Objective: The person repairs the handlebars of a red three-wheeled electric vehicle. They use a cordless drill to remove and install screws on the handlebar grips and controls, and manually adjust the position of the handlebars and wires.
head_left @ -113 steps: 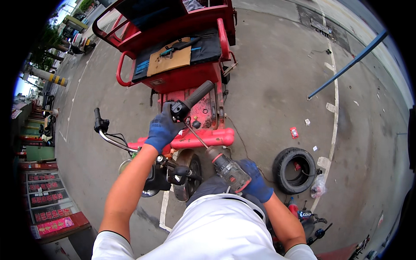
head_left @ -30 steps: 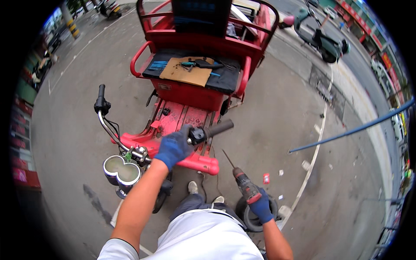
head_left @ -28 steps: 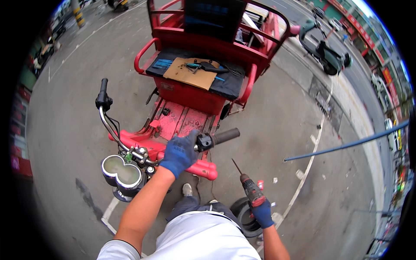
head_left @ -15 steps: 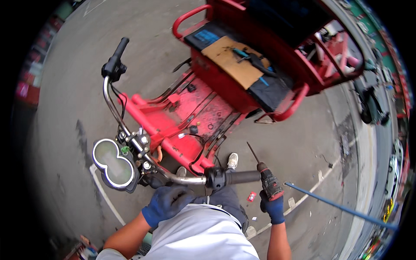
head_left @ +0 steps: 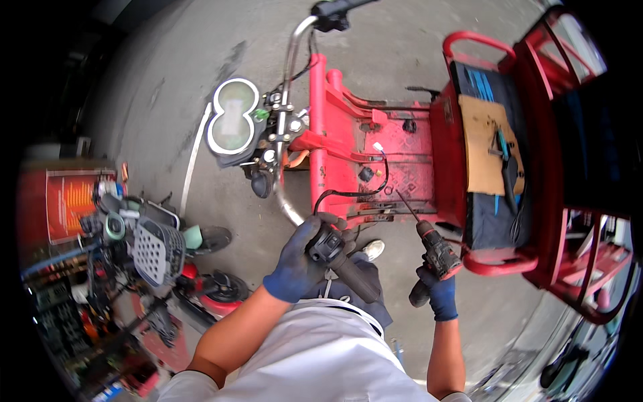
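My left hand [head_left: 295, 263], in a blue and dark grey work glove, is closed around the black switch housing [head_left: 326, 245] at the near end of a chrome handlebar [head_left: 287, 201]. A black rubber grip [head_left: 358, 278] sticks out past it toward my lap. In my right hand [head_left: 439, 293], gloved the same way, is a cordless drill [head_left: 438, 252] held by its handle. Its long thin bit points up and left, over the red tricycle's footwell [head_left: 402, 175]. The drill is apart from the handlebar.
A twin-dial instrument cluster [head_left: 232, 127] sits left of the handlebar. On the tricycle's black seat [head_left: 487, 231] lies cardboard [head_left: 477, 151] with tools on it. A black cable [head_left: 355, 193] crosses the footwell. Parked two-wheelers, one with a grey basket [head_left: 158, 249], stand at left.
My left hand has moved from in front of my waist onto the switch housing. The view has turned, so the tricycle now lies to the right. The drill stays in my right hand.
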A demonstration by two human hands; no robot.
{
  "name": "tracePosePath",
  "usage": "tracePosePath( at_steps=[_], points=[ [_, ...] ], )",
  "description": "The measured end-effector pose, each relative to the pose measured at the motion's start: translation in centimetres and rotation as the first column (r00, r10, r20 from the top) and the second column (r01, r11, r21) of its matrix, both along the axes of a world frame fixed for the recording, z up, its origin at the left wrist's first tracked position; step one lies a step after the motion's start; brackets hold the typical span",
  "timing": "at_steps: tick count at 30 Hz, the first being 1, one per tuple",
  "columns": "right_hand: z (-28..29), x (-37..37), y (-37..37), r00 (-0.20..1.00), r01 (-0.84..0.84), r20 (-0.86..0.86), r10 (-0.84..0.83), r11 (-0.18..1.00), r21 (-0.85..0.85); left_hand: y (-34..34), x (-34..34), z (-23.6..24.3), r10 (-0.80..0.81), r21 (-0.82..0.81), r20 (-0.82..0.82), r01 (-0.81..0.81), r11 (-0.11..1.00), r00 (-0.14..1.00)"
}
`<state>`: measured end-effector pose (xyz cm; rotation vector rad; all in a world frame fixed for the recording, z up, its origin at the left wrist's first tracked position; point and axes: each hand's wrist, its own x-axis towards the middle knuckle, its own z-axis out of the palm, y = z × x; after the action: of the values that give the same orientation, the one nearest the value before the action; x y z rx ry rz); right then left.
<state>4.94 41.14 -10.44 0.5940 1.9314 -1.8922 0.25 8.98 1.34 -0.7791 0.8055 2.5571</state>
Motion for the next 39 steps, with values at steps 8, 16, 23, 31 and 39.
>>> tracePosePath(
  at_steps=[8, 16, 23, 31, 39],
  points=[
    [4.5, -0.2, 0.2, 0.995, 0.098, 0.023, -0.096, 0.992, -0.075, 0.3, -0.2, -3.0, 0.081, 0.228, -0.196, -0.035, 0.973, 0.977],
    [6.4, 4.7, 1.1, 0.982, 0.188, -0.043, -0.186, 0.981, 0.044, 0.3, -0.8, -3.5, 0.053, 0.192, -0.167, -0.02, 0.981, 0.985],
    [4.5, 1.4, 5.7, 0.973, 0.232, 0.042, -0.229, 0.969, -0.085, 0.2, -0.9, -3.7, 0.0, 0.082, -0.198, 0.017, 0.996, 0.98],
    [-3.8, -10.3, 15.3, 0.93, 0.367, 0.262, -0.257, 0.697, -0.617, 1.5, 1.7, -3.0, 0.323, 0.027, -0.03, -0.322, 0.946, 0.946],
    [-14.1, -16.4, 24.9, 0.961, 0.27, 0.231, -0.151, 0.689, -0.673, 2.8, 0.2, -2.8, 0.408, -0.147, 0.055, -0.397, 0.906, 0.911]
  ],
)
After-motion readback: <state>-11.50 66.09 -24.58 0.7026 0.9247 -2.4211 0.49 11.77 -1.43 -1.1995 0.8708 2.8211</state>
